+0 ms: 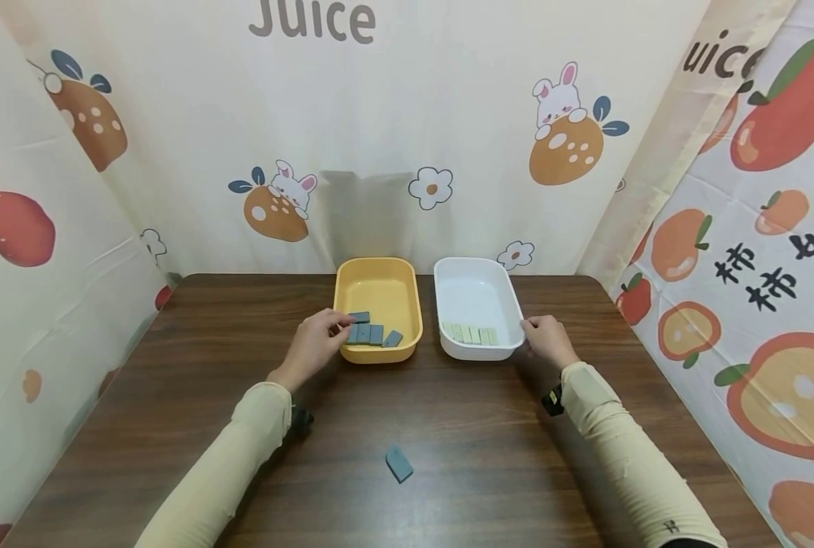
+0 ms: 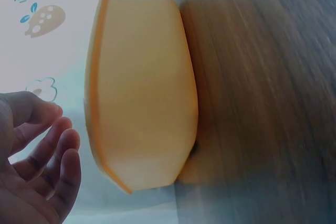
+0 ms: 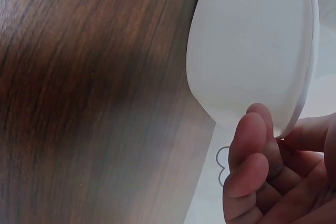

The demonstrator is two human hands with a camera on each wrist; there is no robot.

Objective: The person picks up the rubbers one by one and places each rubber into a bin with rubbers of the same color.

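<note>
My left hand (image 1: 315, 341) reaches over the left rim of a yellow tray (image 1: 407, 304), fingertips beside a blue-grey tile (image 1: 359, 317). Its fingers are loosely bent in the left wrist view, and nothing shows between them. More blue-grey tiles (image 1: 376, 335) lie at the near end of that tray, several in a row and one askew (image 1: 393, 339). At the near right corner of a white tray (image 1: 471, 285), my right hand (image 1: 549, 340) pinches the rim between thumb and fingers (image 3: 249, 129). Pale green tiles (image 1: 474, 335) line up inside the white tray's near end.
A single blue-grey tile (image 1: 399, 464) lies on the brown wooden table (image 1: 468, 434), towards the front. Both trays stand side by side near the back edge, a narrow gap between them. A printed curtain (image 1: 393, 99) hangs behind and at both sides.
</note>
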